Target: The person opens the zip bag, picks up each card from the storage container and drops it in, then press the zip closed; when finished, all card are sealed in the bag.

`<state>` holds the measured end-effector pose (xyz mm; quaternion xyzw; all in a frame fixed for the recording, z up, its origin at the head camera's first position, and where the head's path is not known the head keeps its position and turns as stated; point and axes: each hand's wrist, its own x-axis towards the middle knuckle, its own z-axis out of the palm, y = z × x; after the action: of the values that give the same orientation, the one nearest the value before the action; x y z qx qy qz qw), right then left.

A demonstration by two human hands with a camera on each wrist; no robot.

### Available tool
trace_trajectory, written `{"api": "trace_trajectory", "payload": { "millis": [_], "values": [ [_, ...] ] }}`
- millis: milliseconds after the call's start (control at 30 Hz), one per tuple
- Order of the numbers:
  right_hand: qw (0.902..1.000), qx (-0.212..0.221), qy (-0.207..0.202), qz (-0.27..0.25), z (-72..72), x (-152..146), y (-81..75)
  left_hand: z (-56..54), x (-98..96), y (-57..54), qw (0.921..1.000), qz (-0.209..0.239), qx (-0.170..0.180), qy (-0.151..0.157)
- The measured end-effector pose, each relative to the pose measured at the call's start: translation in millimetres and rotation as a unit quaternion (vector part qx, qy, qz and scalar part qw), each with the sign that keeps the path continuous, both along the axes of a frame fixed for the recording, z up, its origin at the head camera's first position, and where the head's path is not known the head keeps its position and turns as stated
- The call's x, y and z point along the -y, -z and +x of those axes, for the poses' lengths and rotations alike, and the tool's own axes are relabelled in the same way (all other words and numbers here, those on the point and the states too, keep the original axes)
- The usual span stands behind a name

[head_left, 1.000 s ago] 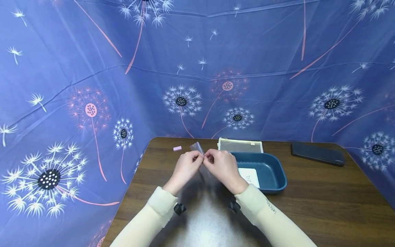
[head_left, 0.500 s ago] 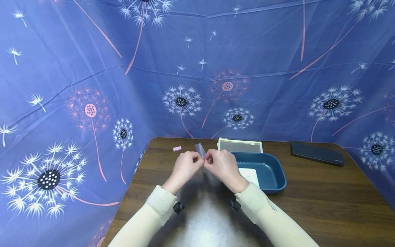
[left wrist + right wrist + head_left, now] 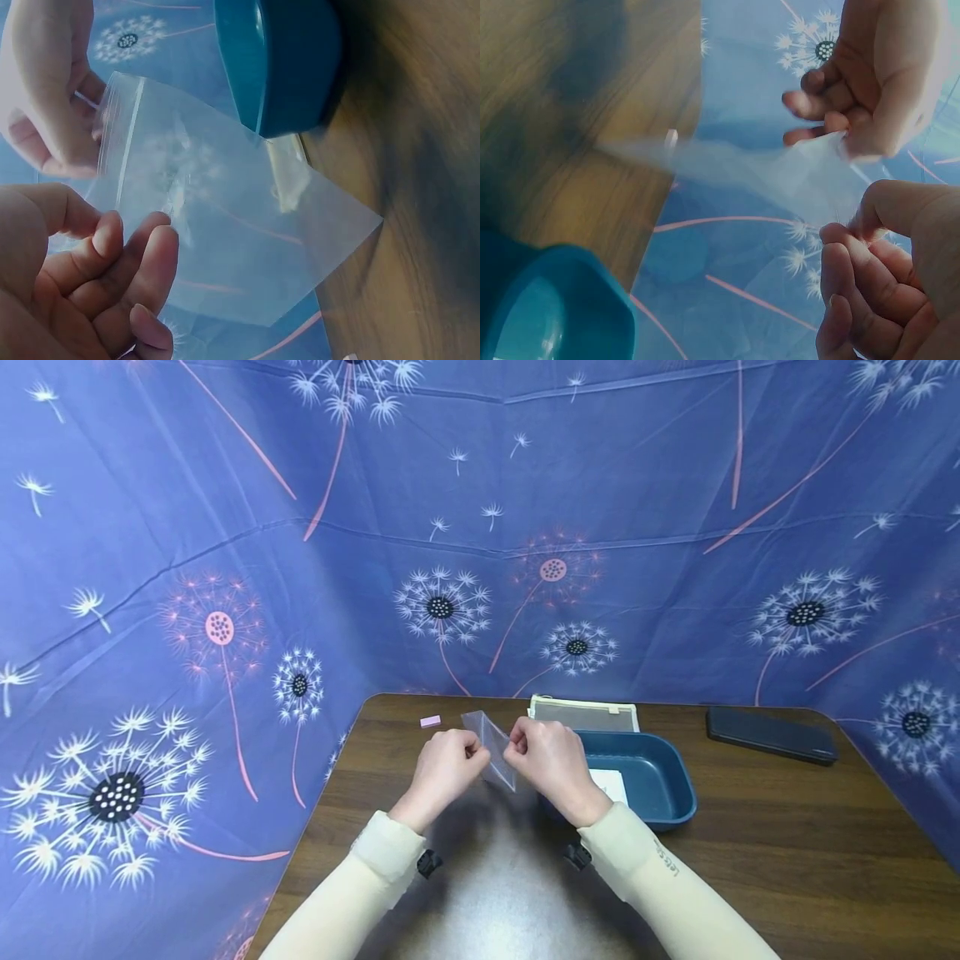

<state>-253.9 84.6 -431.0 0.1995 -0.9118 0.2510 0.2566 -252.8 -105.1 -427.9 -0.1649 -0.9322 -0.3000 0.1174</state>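
Observation:
A clear zip-lock bag (image 3: pixel 497 758) is held up between both hands over the table. Thumb and index finger of my left hand (image 3: pixel 446 767) pinch its zip edge, and the other fingers are curled loosely in the left wrist view. My right hand (image 3: pixel 557 767) pinches the same edge further along. In the left wrist view the bag (image 3: pixel 225 217) spreads out flat from the zip strip, see-through, with nothing visible inside. Seen from the right wrist, the bag (image 3: pixel 780 169) is blurred and nearly edge-on.
Right of the hands stands a dark teal bin (image 3: pixel 678 814) with a white paper (image 3: pixel 609 783) in it. Behind it lies a mesh zip pouch (image 3: pixel 588 717). A long black case (image 3: pixel 772 737) is at the back right, a small pink block (image 3: pixel 431 722) at the back left.
My hands have moved apart, the right one drawing away to the right. The bag, earlier narrow and mostly covered by the fingers, now shows wider between them.

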Motion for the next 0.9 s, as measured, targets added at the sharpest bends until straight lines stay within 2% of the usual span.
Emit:
{"api": "trace_trajectory", "payload": {
  "millis": [233, 567, 900],
  "values": [
    [0.9999, 0.007, 0.009, 0.002, -3.2, -7.3, 1.1, 0.3, 11.2, 2.3, 0.9999, 0.005, 0.014, -0.004],
    [1.0000, 0.005, 0.004, 0.006, -8.0, -13.3, 0.8, 0.4, 21.5, 5.3, 0.9998, 0.003, 0.014, -0.011],
    [0.9999, 0.009, 0.009, 0.005, -9.6, -21.1, 2.2, -0.5, 25.2, 5.7, 0.9996, -0.022, 0.005, -0.018]
  ]
}}
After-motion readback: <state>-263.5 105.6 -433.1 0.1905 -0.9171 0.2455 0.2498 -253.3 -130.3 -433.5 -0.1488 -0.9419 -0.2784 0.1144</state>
